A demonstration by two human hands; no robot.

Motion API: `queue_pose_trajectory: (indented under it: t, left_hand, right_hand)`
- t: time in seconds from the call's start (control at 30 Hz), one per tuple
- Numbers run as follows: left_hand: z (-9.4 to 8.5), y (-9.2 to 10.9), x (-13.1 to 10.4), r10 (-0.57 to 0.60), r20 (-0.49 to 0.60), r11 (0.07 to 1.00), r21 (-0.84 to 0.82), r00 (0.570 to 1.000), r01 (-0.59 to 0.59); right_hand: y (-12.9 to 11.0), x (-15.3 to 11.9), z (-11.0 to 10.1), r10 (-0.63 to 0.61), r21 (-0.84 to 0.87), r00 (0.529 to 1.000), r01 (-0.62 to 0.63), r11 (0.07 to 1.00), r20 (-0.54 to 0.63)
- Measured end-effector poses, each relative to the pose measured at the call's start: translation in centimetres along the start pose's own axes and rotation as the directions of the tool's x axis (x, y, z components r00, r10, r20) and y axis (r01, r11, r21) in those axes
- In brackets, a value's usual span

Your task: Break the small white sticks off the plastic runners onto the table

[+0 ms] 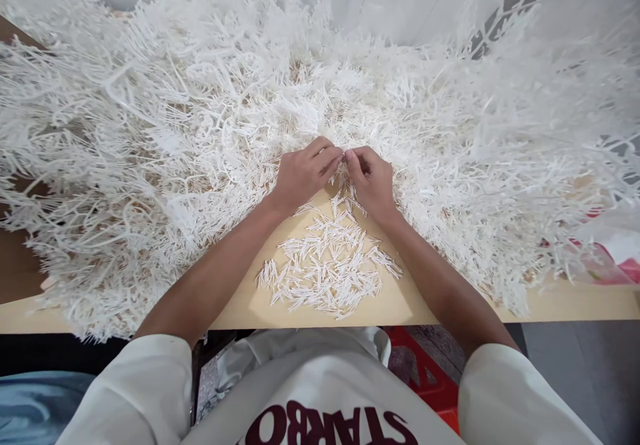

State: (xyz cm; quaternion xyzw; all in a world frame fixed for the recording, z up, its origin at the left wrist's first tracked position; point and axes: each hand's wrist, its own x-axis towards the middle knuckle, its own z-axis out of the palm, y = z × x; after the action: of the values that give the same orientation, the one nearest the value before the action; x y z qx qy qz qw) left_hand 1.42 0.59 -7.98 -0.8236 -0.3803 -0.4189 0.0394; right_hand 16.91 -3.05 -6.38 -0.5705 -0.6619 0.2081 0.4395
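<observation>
My left hand (306,170) and my right hand (371,177) meet fingertip to fingertip at the near edge of a big heap of white branching plastic pieces (215,112). Both hands are closed in a pinch. What lies between the fingertips is too small and too covered to make out. Just below the hands, a loose pile of short thin white sticks (330,265) is spread over the pale wooden tabletop (400,302). A few of these sticks trail up towards my fingers.
The white heap stretches across the table to left and right. A clear plastic bag with pink and red parts (610,258) lies at the right. Below the table edge stands a red plastic stool (425,372). Blue cloth (43,402) shows at lower left.
</observation>
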Motion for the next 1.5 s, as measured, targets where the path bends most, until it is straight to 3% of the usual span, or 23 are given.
queue_pose_trajectory:
  t: [0.17, 0.33, 0.47, 0.53, 0.6, 0.67, 0.73, 0.8, 0.87, 0.9, 1.0, 1.27, 1.37, 1.5]
  left_hand:
    - [-0.1, 0.1, 0.1, -0.102, 0.012, 0.994, -0.035, 0.995, 0.102]
    - [0.0, 0.4, -0.1, -0.080, 0.031, 0.997, -0.013, 0.996, 0.080]
    - [0.0, 0.0, 0.1, -0.121, 0.021, 0.992, -0.019, 0.992, 0.122]
    - [0.0, -0.6, 0.3, -0.208, -0.026, 0.976, -0.071, 0.978, 0.206]
    - [0.0, -1.2, 0.5, -0.310, -0.087, 0.946, -0.130, 0.947, 0.297]
    - [-0.1, -1.3, 0.5, -0.334, -0.098, 0.935, -0.159, 0.937, 0.317]
    - [-0.1, -1.0, 0.4, -0.284, -0.080, 0.950, -0.155, 0.955, 0.270]
    - [-0.1, -0.5, 0.3, -0.212, -0.078, 0.972, -0.125, 0.974, 0.201]
    - [-0.1, 0.0, 0.1, -0.140, -0.084, 0.989, -0.058, 0.987, 0.136]
    - [-0.1, 0.1, 0.1, -0.103, -0.083, 0.995, -0.016, 0.991, 0.102]
    - [-0.1, 0.1, 0.0, -0.010, -0.061, 0.996, 0.084, 0.998, 0.015]
    - [0.0, 0.0, -0.1, 0.047, 0.009, 0.994, 0.099, 0.999, -0.048]
    - [0.0, 0.0, -0.1, -0.016, 0.020, 0.997, 0.073, 1.000, 0.014]
    - [-0.1, 0.1, 0.0, -0.144, 0.024, 0.989, 0.020, 0.989, 0.143]
  right_hand:
    - [0.0, -0.4, 0.2, -0.091, -0.082, 0.993, 0.097, 0.992, 0.076]
    - [0.3, 0.0, 0.0, -0.238, -0.183, 0.966, 0.253, 0.950, 0.100]
    - [0.4, 0.1, -0.2, -0.282, -0.218, 0.950, 0.305, 0.927, 0.132]
    - [0.1, -0.4, 0.0, -0.318, -0.213, 0.920, 0.367, 0.906, 0.231]
    - [-0.3, -1.2, 0.3, -0.384, -0.196, 0.851, 0.470, 0.861, 0.357]
    - [-0.6, -1.9, 0.4, -0.448, -0.169, 0.801, 0.544, 0.822, 0.397]
    - [-0.7, -2.0, 0.5, -0.439, -0.178, 0.857, 0.493, 0.852, 0.271]
    - [-0.6, -1.5, 0.4, -0.320, -0.176, 0.947, 0.320, 0.931, 0.031]
    - [-0.5, -0.9, 0.2, -0.144, -0.103, 0.974, 0.127, 0.986, -0.174]
    - [-0.4, -0.6, 0.2, -0.070, -0.047, 0.974, 0.061, 0.997, -0.217]
    - [-0.5, 0.0, 0.3, 0.037, 0.049, 0.988, -0.030, 0.998, -0.152]
    - [0.2, 0.3, 0.4, 0.013, -0.029, 0.999, -0.015, 0.999, -0.049]
    - [0.1, 0.2, 0.2, -0.032, -0.027, 0.999, 0.031, 0.999, -0.024]
    - [-0.5, 0.0, 0.0, -0.157, -0.070, 0.980, 0.166, 0.984, 0.118]
